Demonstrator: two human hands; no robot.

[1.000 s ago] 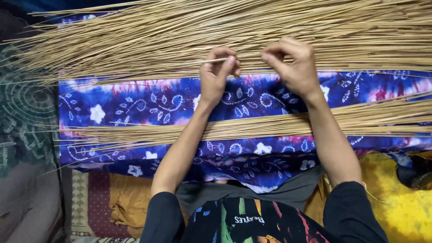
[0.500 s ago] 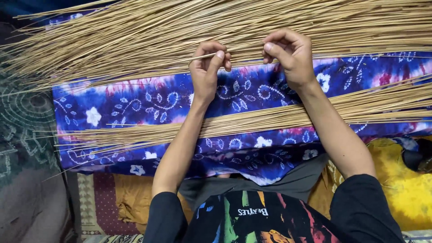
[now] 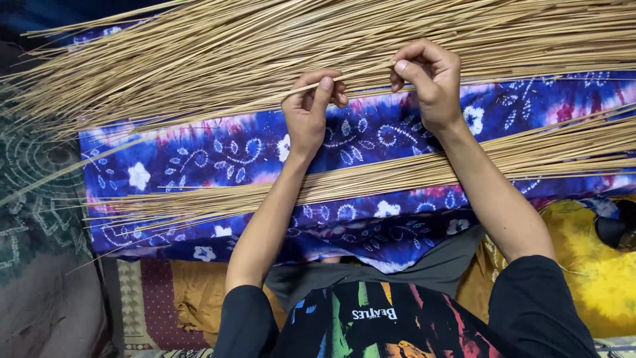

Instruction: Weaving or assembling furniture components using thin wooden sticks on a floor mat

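A wide heap of thin tan sticks (image 3: pixel 218 53) lies across the far side of a blue and pink flower-patterned cloth (image 3: pixel 199 159). A smaller bundle of the same sticks (image 3: pixel 411 172) runs across the cloth nearer to me, under my forearms. My left hand (image 3: pixel 308 113) and my right hand (image 3: pixel 427 83) both pinch one single stick (image 3: pixel 361 71), lifted slightly off the heap's near edge, one hand on each part of it.
A yellow cloth (image 3: pixel 596 265) lies at the lower right with a dark object (image 3: pixel 619 225) at its edge. A dark green patterned mat (image 3: pixel 33 199) covers the left. A red and tan patterned rug (image 3: pixel 152 298) shows below the blue cloth.
Both hands have moved slightly up and right along the heap's edge, and the single stick is now raised between them.
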